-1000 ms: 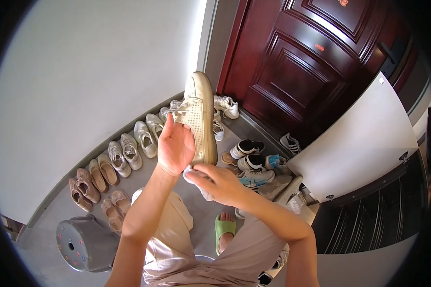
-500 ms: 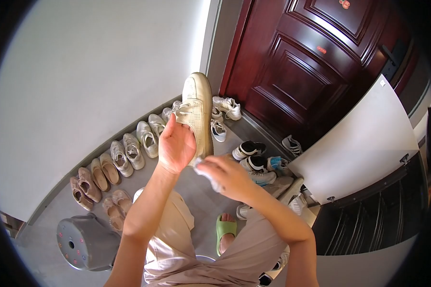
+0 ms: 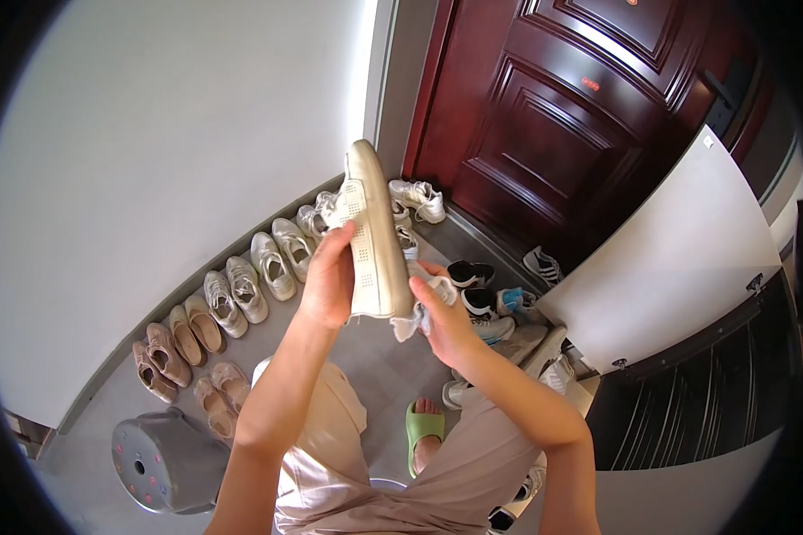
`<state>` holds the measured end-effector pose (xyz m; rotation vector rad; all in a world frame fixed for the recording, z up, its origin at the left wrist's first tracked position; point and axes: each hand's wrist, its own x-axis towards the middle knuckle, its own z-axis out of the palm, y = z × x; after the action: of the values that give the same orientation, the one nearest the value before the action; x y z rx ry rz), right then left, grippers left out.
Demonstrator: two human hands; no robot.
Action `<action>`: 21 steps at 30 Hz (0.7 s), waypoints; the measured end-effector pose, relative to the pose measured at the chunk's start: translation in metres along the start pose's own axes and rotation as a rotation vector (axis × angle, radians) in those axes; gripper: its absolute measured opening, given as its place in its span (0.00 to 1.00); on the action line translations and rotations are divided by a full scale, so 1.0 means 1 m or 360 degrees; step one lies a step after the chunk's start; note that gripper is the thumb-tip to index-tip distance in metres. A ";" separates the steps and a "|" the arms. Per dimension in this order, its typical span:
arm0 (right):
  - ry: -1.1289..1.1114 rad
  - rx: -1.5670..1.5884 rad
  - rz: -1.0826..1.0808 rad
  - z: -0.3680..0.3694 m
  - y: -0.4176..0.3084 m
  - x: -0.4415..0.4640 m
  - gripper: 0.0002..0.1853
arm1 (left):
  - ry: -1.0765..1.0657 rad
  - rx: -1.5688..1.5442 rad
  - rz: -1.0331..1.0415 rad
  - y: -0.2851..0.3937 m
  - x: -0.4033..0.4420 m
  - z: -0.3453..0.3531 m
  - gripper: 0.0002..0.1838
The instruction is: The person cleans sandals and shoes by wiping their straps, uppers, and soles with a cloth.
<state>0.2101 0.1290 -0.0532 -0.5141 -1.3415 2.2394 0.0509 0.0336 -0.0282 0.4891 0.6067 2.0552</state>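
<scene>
A cream lace-up shoe [image 3: 370, 241] with small perforations is held up in front of me, toe upward, its side and sole edge facing me. My left hand [image 3: 332, 278] grips it on the left, thumb on the perforated side and the fingers hidden behind or inside. My right hand [image 3: 441, 314] pinches a crumpled white cloth [image 3: 406, 326] beside the heel, close against the sole edge.
Pairs of shoes [image 3: 244, 290] line the wall at the left. More shoes [image 3: 477, 303] lie at the right, near an open white cabinet flap [image 3: 669, 259]. A grey stool [image 3: 174, 459] stands lower left, a dark red door [image 3: 553, 134] behind.
The shoe has turned so its sole edge shows more, and my left thumb now presses on its side. My right hand has moved up and right with the cloth, beside the heel.
</scene>
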 end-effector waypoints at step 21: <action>0.0062 -0.1819 -0.1840 0.004 -0.057 0.008 0.26 | 0.0199 0.0664 0.0097 -0.039 -0.022 0.021 0.26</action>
<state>0.2125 0.1537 -0.0012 -0.0286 -2.0489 0.4491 0.0988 0.0377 -0.0369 0.6266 1.1191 2.0289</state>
